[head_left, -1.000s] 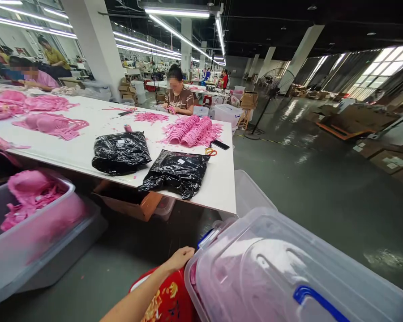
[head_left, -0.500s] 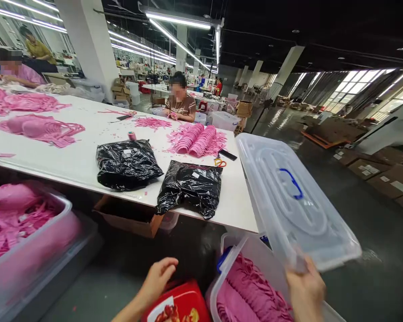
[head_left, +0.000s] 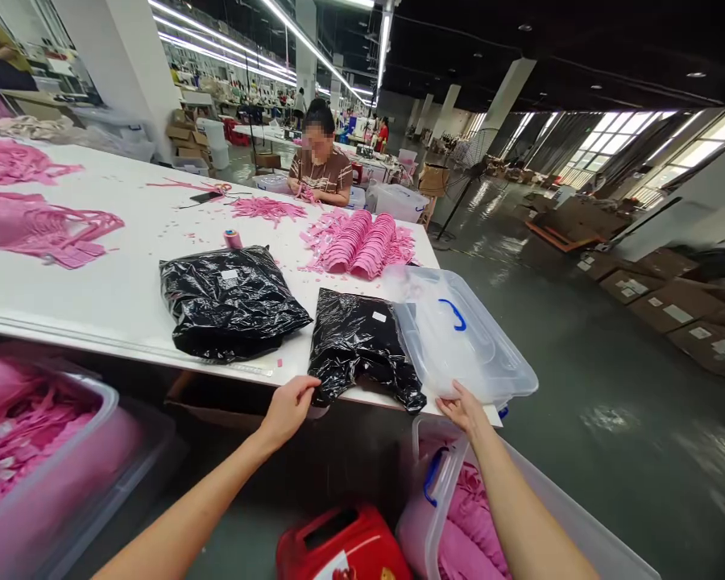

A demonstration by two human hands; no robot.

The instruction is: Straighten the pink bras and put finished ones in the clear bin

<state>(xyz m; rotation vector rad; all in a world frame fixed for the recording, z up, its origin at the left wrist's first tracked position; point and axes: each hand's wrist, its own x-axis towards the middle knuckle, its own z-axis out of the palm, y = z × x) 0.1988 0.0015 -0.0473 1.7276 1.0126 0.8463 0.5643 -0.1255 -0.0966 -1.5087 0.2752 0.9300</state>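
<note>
Left hand: thumb and fingers (head_left: 288, 412) pinch the near left corner of the right-hand black plastic bag (head_left: 362, 334).
Right hand: fingers (head_left: 464, 409) touch the near edge of the clear lid (head_left: 495, 354); cannot tell whether they grip.
Bag: on the desk (head_left: 114, 314), at its near edge.
Lid: over the desk's right corner, meeting the bag's right side.
Around: second black bag (head_left: 229, 302) left, pink bras (head_left: 362, 242) behind.
Below: red stool (head_left: 354, 548), open bin (head_left: 416, 524) under the right forearm.

A white table (head_left: 114, 302) stretches across the left and center, bearing pink garments (head_left: 21, 221) at left, black plastic bags (head_left: 229, 302) mid-frame, stacked pink pieces (head_left: 362, 246) just above.
</note>
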